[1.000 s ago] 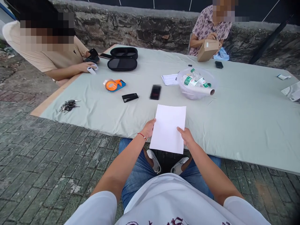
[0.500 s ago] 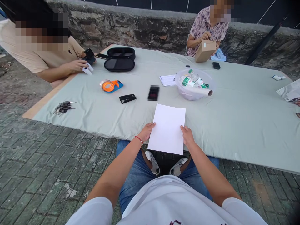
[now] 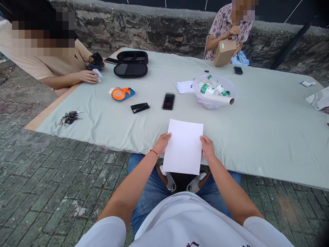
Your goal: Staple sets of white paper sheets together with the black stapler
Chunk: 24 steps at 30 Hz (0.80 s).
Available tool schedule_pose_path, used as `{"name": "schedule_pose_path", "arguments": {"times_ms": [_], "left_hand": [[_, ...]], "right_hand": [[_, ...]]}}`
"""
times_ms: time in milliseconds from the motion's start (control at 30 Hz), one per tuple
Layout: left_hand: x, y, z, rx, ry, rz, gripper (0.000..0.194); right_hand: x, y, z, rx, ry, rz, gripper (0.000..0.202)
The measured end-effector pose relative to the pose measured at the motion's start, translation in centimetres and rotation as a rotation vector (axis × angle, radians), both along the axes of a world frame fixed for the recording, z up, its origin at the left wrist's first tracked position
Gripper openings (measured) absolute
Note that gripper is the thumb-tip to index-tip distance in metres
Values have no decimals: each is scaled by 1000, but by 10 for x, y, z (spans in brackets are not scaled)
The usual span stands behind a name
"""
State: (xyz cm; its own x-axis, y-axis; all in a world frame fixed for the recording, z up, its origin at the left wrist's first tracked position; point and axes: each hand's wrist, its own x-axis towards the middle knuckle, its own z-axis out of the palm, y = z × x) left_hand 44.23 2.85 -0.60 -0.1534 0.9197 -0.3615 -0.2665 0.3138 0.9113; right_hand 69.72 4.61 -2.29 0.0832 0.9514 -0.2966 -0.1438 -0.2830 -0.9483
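Note:
A blank white sheet of paper is held upright-lengthwise over the table's near edge and partly above my lap. My left hand is closed on its left edge, thumb on top. On the opposite edge, my right hand pinches the paper with its thumb on the face. The fingers underneath are mostly hidden. Whether it is one sheet or a thin stack, I cannot tell. Just past the paper lie a dark phone and a black stapler.
A cloth-covered table bears keys, an orange tape dispenser, an open black case, papers and a clear bowl with bottles. One person sits at left holding something white; another across handles a cardboard box.
The paper has come slightly closer to me and sits straighter, both hands still on it. Across the table, a person's hand has risen off the box. The person at left has lowered the white item.

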Motion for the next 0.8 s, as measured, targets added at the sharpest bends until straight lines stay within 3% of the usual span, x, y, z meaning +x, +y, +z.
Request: {"name": "schedule_pose_path", "arguments": {"times_ms": [167, 367, 667, 800], "left_hand": [[-1, 1, 2, -46, -121, -49, 53], [3, 13, 6, 40, -11, 86, 39], [7, 10, 0, 2, -31, 70, 39], [8, 12, 0, -39, -84, 93, 41]], "right_hand": [[-2, 1, -2, 28, -72, -5, 38], [-5, -1, 10, 47, -198, 18, 40], [-2, 17, 18, 7, -104, 24, 45], [-5, 24, 17, 1, -169, 8, 38]]}}
